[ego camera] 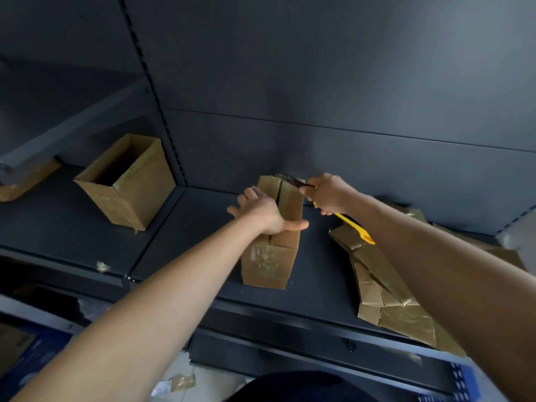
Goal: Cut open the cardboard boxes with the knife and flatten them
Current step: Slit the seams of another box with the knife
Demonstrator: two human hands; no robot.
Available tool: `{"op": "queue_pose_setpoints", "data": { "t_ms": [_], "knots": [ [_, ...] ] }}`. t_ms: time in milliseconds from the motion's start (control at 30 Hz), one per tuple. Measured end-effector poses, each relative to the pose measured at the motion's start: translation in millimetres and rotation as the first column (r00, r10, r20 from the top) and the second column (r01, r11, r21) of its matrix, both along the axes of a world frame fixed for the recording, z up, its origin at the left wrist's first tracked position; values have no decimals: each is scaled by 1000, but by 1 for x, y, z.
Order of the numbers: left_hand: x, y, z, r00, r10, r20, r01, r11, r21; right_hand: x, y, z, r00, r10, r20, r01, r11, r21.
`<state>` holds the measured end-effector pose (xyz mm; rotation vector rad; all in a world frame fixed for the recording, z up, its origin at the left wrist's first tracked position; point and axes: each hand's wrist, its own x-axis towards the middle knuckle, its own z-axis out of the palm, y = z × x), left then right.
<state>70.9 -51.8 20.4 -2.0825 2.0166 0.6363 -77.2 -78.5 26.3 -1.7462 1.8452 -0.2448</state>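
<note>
Presses box (271, 256) down on the middle of the shelf (188, 236) with flat, straight-fingered left hand (265, 211). Grips knife (355, 227) in curled right hand (327, 192), blade maybe at far end of seam running toward front edge.

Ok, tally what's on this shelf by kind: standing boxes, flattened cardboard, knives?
Standing boxes: 2 (open box, taped box)
Flattened cardboard: 2 (right pile; left pile, partly hidden)
Knives: 1 (knife)
Total: 5
</note>
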Motion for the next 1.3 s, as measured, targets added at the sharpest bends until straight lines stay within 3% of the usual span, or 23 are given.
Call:
{"op": "queue_pose_setpoints", "data": {
  "t_ms": [133,233,367,533,633,733,900,1000,1100,1167,1233,1300],
  "knots": [
    [9,-5,-6,1000,-1,-9,1,998,-65,-4,2,2,994,82,-68,-85,996,-30],
    [32,-14,0,980,-186,-67,188,982,18,-15,0,10,959,185,-215,-187,982,10],
    [45,-19,3,944,-262,-200,280,958,69,-12,2,25,852,358,-383,-348,932,97],
    [49,-22,7,922,-304,-239,331,940,82,14,0,39,681,483,-551,-479,862,164],
    [49,-22,8,917,-340,-208,362,929,79,26,-1,34,625,480,-616,-480,858,181],
    [51,-24,9,921,-357,-158,373,924,85,10,-2,34,657,430,-619,-404,894,192],
    [49,-25,14,918,-389,-71,395,908,140,-51,-1,39,784,300,-544,-247,954,171],
    [43,-21,16,907,-416,61,413,909,53,-73,7,29,852,203,-483,-160,979,130],
    [28,-4,15,871,-448,201,473,875,-99,-78,15,8,976,71,-208,-43,990,137],
    [19,8,14,844,-470,257,517,842,-155,-75,18,-2,1000,-7,-7,9,983,184],
    [17,10,12,869,-454,195,486,858,-169,-72,20,-7,990,-49,135,15,971,240],
    [22,8,11,894,-442,73,448,881,-150,-68,21,-10,987,-15,163,-30,963,269]
  ]
}}
